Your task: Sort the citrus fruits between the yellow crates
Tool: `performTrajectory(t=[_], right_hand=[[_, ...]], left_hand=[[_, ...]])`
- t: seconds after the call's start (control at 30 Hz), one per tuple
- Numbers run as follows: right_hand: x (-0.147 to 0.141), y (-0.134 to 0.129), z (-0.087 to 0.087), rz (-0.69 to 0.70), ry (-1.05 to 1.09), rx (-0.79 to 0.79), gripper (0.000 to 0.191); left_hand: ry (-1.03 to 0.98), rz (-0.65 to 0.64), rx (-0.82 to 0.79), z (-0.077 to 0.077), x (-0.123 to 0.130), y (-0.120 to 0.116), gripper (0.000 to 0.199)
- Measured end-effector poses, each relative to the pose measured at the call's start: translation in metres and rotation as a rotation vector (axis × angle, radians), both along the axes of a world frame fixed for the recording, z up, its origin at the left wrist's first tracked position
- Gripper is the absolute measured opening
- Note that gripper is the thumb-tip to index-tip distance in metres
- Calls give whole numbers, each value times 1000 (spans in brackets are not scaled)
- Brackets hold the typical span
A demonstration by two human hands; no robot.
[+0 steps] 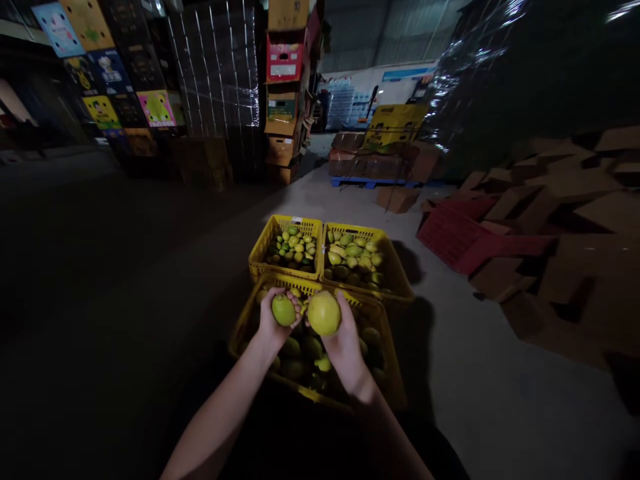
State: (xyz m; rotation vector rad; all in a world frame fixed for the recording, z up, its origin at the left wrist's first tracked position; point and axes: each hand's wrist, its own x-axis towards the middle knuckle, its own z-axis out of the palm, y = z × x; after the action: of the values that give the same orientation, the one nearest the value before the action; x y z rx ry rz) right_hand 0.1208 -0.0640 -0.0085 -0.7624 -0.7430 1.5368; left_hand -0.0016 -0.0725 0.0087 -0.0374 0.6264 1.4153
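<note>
My left hand (273,327) is closed round a small green lemon (284,311), its nub pointing up. In my right hand (345,343) rests a larger, rounder yellow lemon (325,313), with the fingers curled round its side and underneath. Both hands are above the near yellow crate (395,380), which holds several dark green fruits (313,347) and a brighter yellow-green one (323,363). Beyond it, the far left yellow crate (255,260) contains small green and yellow lemons (294,241). Longer yellow-green lemons (354,251) fill the far right yellow crate (397,270).
Red plastic crates (457,230) and a heap of flattened cardboard (575,280) lie on the right. At the back stand stacked cartons (283,107), a wrapped pallet load (215,80) and a blue pallet (373,182) with boxes. A loose carton (397,199) sits on the floor.
</note>
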Motion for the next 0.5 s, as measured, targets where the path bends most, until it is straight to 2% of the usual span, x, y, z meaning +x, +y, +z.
performTrajectory(t=[0.1,0.2,0.27,0.37,0.43,0.5], right_hand=[[1,8,2,101,231,-191,16],[7,16,1,78,427,-323,9],[12,20,-4,76,444,-374,8],[17,25,-16,191,359,-429,15],[16,25,-21,240,307,-418,19],[12,21,-19,229,282,-370,15]], left_hand=[[-61,40,-112,-6,-2,6,16],[-89,121,-194,-11,-3,11,16],[-79,142,-222,-13,-4,13,15],[-56,132,-240,-15,-2,15,18],[-52,131,-211,-17,1,14,23],[-33,141,-182,-18,3,14,27]])
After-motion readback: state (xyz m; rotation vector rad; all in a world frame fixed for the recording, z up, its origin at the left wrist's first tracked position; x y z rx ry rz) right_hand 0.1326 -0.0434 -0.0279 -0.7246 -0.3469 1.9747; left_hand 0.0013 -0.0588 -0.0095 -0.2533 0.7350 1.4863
